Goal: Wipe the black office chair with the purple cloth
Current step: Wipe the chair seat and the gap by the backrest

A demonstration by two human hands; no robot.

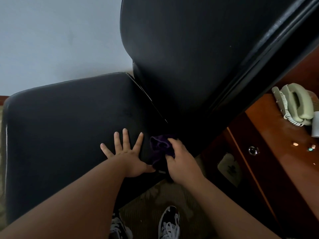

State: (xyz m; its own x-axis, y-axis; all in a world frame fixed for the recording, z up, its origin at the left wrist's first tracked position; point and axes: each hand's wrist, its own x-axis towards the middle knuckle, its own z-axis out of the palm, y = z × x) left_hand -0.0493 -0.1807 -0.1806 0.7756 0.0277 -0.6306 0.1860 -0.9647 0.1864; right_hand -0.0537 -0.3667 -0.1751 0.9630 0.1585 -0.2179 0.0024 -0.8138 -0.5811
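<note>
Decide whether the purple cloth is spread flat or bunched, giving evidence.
Bunched: the purple cloth shows crumpled folds, gripped by the right hand against the chair seat.

No readable text or numbers, dark emblem on pale bag [230, 168] illegible

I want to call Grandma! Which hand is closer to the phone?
Right. The right hand, gripping the purple cloth, is below-left of the phone; the left hand, flat on the chair seat, lies farther left.

A pale beige corded telephone [296, 104] sits on a glossy reddish-brown wooden desk [274, 135], with patterned beige carpet [155, 199] below and a pale blue-grey wall [51, 40] behind.
</note>
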